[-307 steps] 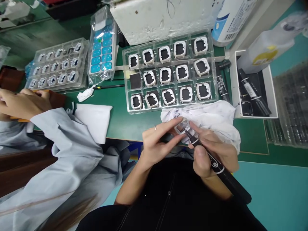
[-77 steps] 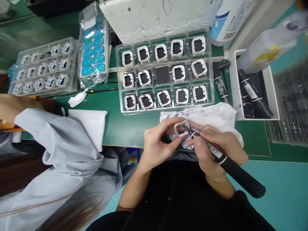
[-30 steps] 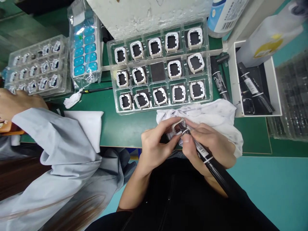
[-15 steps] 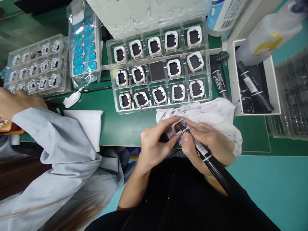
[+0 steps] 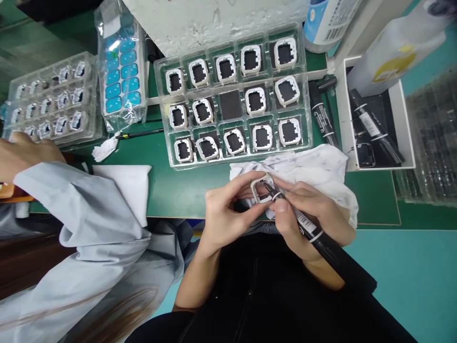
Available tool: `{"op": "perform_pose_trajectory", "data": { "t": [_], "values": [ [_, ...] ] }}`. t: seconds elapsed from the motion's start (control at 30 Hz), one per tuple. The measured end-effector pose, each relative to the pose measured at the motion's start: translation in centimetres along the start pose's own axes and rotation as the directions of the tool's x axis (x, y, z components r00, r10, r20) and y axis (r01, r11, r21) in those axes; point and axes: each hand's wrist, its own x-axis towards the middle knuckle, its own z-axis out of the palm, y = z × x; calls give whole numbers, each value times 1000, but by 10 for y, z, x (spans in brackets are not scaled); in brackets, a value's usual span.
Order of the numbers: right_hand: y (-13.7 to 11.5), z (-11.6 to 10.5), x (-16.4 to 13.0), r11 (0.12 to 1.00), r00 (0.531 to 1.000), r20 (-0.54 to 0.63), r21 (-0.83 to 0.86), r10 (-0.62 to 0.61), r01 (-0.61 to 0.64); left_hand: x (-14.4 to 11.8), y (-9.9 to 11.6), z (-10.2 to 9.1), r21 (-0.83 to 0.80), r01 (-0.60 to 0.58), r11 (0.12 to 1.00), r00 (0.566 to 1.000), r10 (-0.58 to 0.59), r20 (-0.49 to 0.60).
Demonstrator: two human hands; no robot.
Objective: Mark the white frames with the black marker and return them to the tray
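Nearest the camera, above the black-clad lap: left hand (image 5: 228,216), thumb and fingers closed on the rim of a small white square frame (image 5: 262,187), tilted up toward the viewer; right hand (image 5: 314,219), fingers wrapped in a writing grip around a black marker (image 5: 321,240), tip touching the inner edge of the frame. Step in hand, as judged: inking or touching up the frame's inside border; the stroke along that edge calls for a steady tip and a slight turn of the frame between the left fingers. Directly beneath and behind both hands: crumpled white cloth (image 5: 314,164), ink-smudged, on the green mat (image 5: 182,183). Left, near: a co-worker's pale grey sleeve (image 5: 82,224) and hand (image 5: 24,152), with a folded white wipe (image 5: 126,183) beside it. Middle distance: clear compartment tray (image 5: 233,97), three rows of like frames, centre pocket vacant and showing dark. Right of the tray: a second black marker (image 5: 323,121) lying flat, then a white open box (image 5: 374,119) holding another marker and dark parts. Far left: smaller clear tray (image 5: 50,102) of parts; bagged sheet of blue stickers (image 5: 121,74). Farthest: worn white block (image 5: 221,19); blue-and-white container (image 5: 332,21).
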Motion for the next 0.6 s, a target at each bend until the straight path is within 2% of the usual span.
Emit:
{"op": "perform_pose_trajectory", "data": {
  "t": [0.17,0.33,0.6],
  "values": [
    [-1,6,6,997,996,-59,-47,-69,66,-2,0,2,159,-45,986,998,50,-29],
    [-2,8,5,997,994,-90,-58,-59,54,-4,-1,2,228,-75,971,996,83,-25],
    [0,7,-1,993,996,-78,-114,-39,30,-2,2,1,327,-146,934,988,154,1]
  ]
}}
